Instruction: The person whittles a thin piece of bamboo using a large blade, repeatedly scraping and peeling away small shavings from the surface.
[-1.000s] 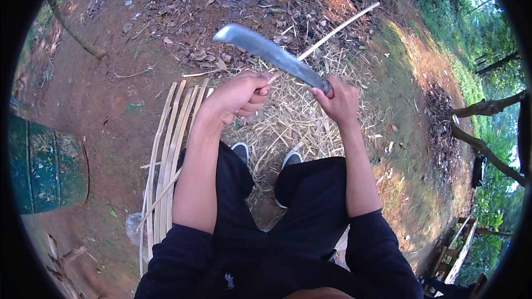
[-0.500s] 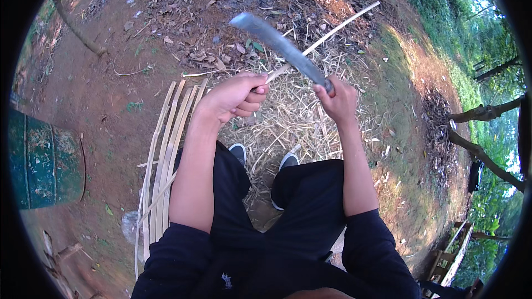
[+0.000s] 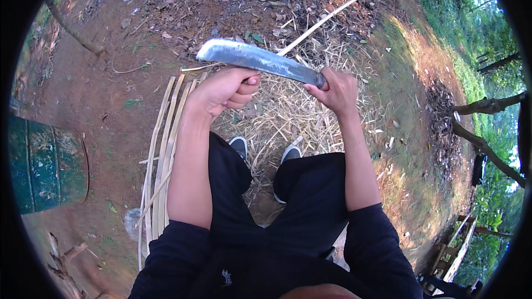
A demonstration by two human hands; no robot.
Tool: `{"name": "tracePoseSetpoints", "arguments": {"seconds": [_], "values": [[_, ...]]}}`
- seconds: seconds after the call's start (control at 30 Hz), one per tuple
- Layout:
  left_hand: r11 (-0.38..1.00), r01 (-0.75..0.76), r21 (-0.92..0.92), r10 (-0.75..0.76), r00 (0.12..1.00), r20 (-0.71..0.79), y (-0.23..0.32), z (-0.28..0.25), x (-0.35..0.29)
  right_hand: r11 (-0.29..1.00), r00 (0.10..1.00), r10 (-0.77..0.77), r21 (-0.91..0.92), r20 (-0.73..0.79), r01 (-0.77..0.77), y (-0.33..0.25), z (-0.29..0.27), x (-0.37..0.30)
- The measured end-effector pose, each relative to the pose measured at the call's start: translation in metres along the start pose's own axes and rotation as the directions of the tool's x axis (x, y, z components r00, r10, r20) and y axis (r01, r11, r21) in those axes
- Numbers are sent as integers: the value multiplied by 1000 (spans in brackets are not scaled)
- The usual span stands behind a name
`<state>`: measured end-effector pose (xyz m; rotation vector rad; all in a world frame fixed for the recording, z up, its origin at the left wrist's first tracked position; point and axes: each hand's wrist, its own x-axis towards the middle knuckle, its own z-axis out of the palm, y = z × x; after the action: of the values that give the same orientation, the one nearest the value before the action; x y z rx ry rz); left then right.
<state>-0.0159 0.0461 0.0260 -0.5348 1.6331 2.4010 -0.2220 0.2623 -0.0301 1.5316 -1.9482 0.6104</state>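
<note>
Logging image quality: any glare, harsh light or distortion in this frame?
Head view: near-white glare toward the tip of the blade; sunlit patches on the ground at right; blown-out gaps in the foliage; fisheye bowing and black corners.

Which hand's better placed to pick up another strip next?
Left, probably: the left hand is nearer the strips on the ground, though its grip must first release the held strip. The right hand holds the machete, farther away.

Machete blade (image 3: 259, 60) — shiny, streaked metal
</note>
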Motion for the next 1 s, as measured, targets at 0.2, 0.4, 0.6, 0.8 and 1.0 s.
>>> {"name": "tracePoseSetpoints", "arguments": {"seconds": [0.2, 0.4, 0.6, 0.8, 1.0], "values": [[993, 9, 115, 1, 996, -87, 3, -1, -5, 727, 729, 685, 66, -7, -683, 42, 17, -7], [999, 13, 46, -10, 998, -69, 1, -17, -11, 947, 951, 310, 81, 11, -310, 24, 16, -12], [983, 39, 179, -25, 996, -80, -3, -17, -18, 741, 739, 672, 24, -58, -672, 58, 17, -20], [908, 127, 399, -106, 992, -76, -3, -28, -20, -74, 8, 986, 480, 166, -874, 71, 24, -33], [827, 81, 557, 103, 951, -291, -12, -23, -1, 233, 264, 964, 419, 19, -878, 49, 17, -18]]}}
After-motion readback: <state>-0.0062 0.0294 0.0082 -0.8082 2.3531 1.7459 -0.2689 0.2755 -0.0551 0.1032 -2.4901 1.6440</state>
